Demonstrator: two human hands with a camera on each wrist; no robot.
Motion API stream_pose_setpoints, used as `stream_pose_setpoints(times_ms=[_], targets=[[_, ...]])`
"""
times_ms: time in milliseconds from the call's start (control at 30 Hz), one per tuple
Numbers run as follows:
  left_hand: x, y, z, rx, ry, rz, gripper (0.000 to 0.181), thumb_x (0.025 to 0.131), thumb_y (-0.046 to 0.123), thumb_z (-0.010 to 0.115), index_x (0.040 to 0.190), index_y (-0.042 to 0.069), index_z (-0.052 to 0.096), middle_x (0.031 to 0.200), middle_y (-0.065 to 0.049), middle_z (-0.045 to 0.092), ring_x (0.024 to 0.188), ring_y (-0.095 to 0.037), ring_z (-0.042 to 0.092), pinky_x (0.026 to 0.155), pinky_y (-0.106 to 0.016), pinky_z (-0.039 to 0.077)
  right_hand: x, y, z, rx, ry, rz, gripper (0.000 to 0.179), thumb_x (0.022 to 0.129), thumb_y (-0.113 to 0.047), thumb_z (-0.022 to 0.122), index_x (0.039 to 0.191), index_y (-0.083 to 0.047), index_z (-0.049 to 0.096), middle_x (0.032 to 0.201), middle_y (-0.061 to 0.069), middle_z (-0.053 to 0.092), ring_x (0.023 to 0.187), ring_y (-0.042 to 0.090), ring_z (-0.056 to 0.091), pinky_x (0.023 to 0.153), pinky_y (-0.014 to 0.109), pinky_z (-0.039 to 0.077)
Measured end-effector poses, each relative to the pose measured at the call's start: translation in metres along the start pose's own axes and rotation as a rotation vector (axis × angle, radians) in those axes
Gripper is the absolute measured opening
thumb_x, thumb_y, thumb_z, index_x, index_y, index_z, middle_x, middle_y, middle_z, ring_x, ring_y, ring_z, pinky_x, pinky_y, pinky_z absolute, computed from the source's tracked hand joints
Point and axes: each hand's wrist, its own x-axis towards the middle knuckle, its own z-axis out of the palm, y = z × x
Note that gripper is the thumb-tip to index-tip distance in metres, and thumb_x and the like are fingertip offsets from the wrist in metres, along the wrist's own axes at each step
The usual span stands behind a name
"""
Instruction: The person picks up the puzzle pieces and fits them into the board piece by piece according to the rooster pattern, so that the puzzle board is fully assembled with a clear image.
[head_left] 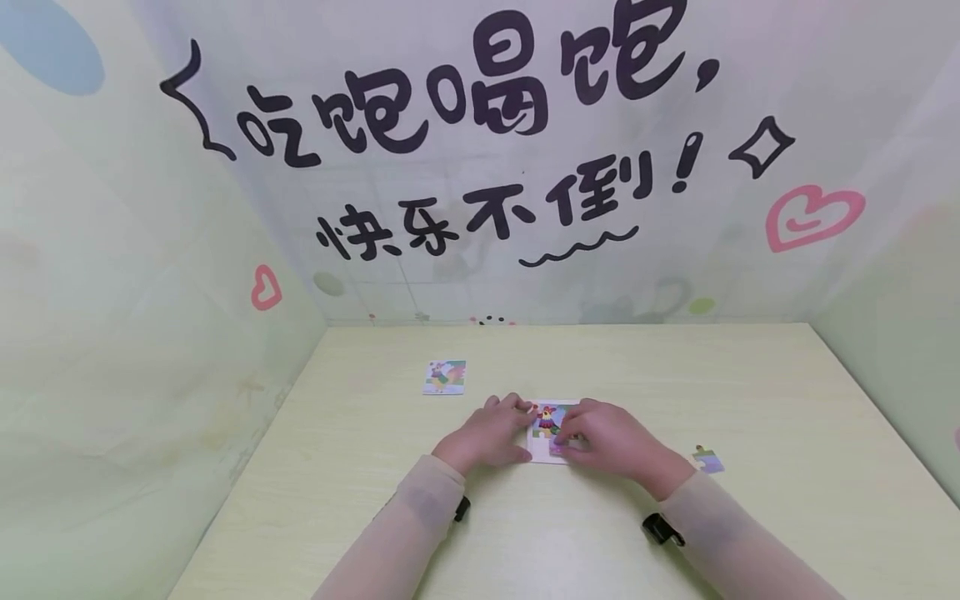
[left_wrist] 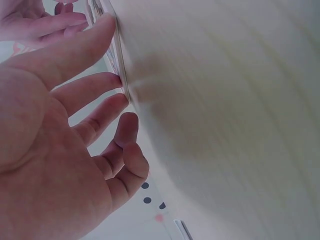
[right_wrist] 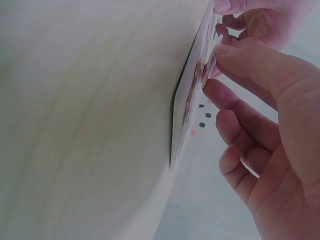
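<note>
A small white-framed jigsaw board point(head_left: 538, 455) lies on the table with joined pieces showing a colourful rooster point(head_left: 547, 418). My left hand point(head_left: 491, 433) is at the board's left edge, thumb towards the near corner and fingertips farther up. In the left wrist view its fingers reach out fairly straight to the edge, and the ring and little fingers bend loosely away. Over the board, my right hand point(head_left: 611, 437) pinches a purplish jigsaw piece point(right_wrist: 210, 70) between thumb and index finger. The right hand covers the board's right part in the head view.
A loose jigsaw piece point(head_left: 707, 459) lies to the right, beside the right forearm. A square picture card point(head_left: 445, 377) with a bird lies at the back left. Printed cloth walls point(head_left: 480, 292) stand around the pale wooden table point(head_left: 360, 375).
</note>
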Motion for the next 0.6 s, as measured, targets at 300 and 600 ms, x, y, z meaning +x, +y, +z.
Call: stream_pose_setpoints(times_ms=[300,600], targets=[[0.002,0.002,-0.001,-0.004,-0.001,0.0,0.073,0.091,0.039,0.079,0.154,0.02,0.05,0.156,0.002,0.047,0.126,-0.024,0.047,0.1,-0.039,0.049,0.008,-0.003,0.004,-0.024,0.01,-0.046,0.007,0.083,-0.017,0.085,0.089,-0.02,0.083,0.093,-0.008,0.073,0.085,0.011,0.062,0.078,0.031,0.056],[0.001,0.001,0.001,0.021,-0.005,0.001,0.071,0.091,0.04,0.079,0.154,0.021,0.051,0.157,0.001,0.047,0.122,-0.023,0.049,0.099,-0.04,0.049,0.016,-0.009,0.01,-0.018,-0.031,0.016,0.007,0.084,-0.02,0.086,0.09,-0.021,0.082,0.095,-0.008,0.074,0.086,0.011,0.062,0.078,0.032,0.056]])
